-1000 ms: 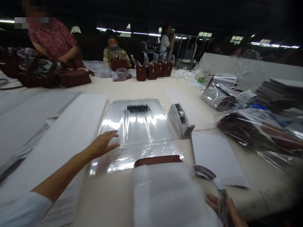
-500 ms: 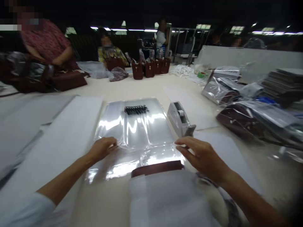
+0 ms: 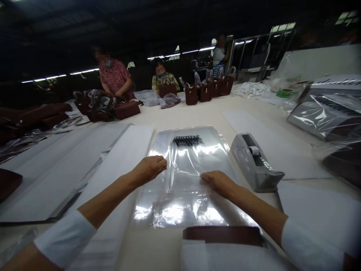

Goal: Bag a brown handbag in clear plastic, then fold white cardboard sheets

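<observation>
Plastic bags [image 3: 183,192] on white table [image 3: 169,120], dim workshop [image 3: 126,26]

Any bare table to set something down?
Yes: the table between the clear plastic and the far row of brown handbags. A smaller patch lies up front, between the left white sheets and the partly covered brown item. Crowded: the right, with tape dispenser, paper and plastic-wrapped goods; left hand and right hand occupy the plastic.

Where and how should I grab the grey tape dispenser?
I'd grip the grey tape dispenser across its narrow body, from above, using the right hand, which is nearer. It stands upright, long and slim, so its side walls suit a pinch; avoid the raised near lip and tape roll.
</observation>
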Available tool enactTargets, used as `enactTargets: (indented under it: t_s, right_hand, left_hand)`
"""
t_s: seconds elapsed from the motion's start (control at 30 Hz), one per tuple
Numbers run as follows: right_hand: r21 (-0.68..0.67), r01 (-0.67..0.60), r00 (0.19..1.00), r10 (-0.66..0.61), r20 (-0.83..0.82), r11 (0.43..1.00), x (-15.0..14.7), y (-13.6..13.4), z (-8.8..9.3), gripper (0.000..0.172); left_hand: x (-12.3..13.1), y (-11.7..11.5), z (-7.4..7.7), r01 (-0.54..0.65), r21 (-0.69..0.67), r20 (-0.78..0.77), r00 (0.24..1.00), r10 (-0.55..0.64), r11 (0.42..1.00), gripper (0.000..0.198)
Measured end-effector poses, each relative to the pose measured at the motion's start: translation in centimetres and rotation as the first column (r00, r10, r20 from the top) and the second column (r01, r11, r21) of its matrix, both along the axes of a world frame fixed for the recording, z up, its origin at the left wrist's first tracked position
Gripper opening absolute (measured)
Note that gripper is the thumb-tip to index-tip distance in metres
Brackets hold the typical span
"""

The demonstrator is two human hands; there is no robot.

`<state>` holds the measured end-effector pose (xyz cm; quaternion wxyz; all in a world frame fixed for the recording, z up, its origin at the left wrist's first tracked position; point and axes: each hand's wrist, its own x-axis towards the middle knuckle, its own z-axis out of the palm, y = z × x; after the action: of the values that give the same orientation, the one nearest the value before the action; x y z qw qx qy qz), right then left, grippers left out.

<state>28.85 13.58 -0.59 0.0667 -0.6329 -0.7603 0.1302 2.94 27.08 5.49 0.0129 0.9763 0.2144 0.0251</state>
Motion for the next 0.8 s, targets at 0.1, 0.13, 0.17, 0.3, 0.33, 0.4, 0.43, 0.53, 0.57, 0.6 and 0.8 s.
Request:
enactTargets:
  t_s: [0.1,0.13,0.17,0.3,0.33,0.4,0.43,0.53,0.57,0.6,0.8]
  right_hand:
    - [0.042,0.045,0.999,-0.044,-0.027,0.998,0.6,-0.2,0.5,0.027]
    - [0.057,0.047,0.998,-0.045,-0.033,0.997,0.6,-0.3,0.5,0.024]
    - [0.071,0.042,0.999,-0.039,-0.037,0.997,0.6,-0.3,0.4,0.02]
    - [0.114,-0.017,0.999,0.021,-0.035,0.993,0.2,-0.3,-0.5,0.01]
    - [0.121,-0.036,0.999,0.04,-0.03,0.992,0.3,-0.4,-0.6,0.011]
    - [0.134,-0.071,0.997,0.073,-0.01,0.988,0.6,-0.7,-0.4,0.011]
    - [0.143,-0.086,0.996,0.086,0.007,0.986,0.8,-0.9,-0.1,0.01]
    - [0.2,-0.145,0.989,0.136,0.057,0.969,0.4,-1.8,1.3,0.01]
    - [0.218,-0.204,0.979,0.194,0.069,0.954,-0.1,-2.0,1.7,0.017]
    - [0.225,-0.275,0.961,0.264,0.078,0.935,-0.8,-2.1,1.9,0.023]
    - [0.153,-0.204,0.979,0.199,0.044,0.967,-4.5,-0.8,0.8,0.027]
  left_hand:
    - [-1.3,-1.2,-1.0,0.027,0.022,0.001,1.0,-0.027,0.999,0.021]
    - [-1.8,-1.8,-1.7,0.027,0.014,-0.004,1.0,-0.027,1.0,0.02]
    - [-2.1,-2.3,-2.3,0.018,0.003,-0.006,1.0,-0.018,1.0,0.018]
    - [-1.2,-4.5,-4.5,-0.039,-0.054,0.028,0.999,0.04,0.998,0.01]
    - [-0.4,-4.8,-4.8,-0.05,-0.069,0.043,0.998,0.053,0.996,0.012]
    - [1.2,-5.0,-5.1,-0.067,-0.111,0.07,0.995,0.075,0.992,0.019]
    - [1.9,-5.0,-5.2,-0.078,-0.139,0.084,0.992,0.09,0.987,0.022]
    - [3.3,-4.5,-5.2,-0.111,-0.228,0.142,0.979,0.146,0.967,0.023]
    - [3.6,-4.4,-5.2,-0.117,-0.25,0.168,0.972,0.162,0.961,0.022]
    - [3.9,-4.3,-5.2,-0.121,-0.264,0.195,0.965,0.176,0.957,0.022]
    - [5.2,-5.4,-2.6,-0.196,-0.202,0.463,0.844,0.27,0.96,0.025]
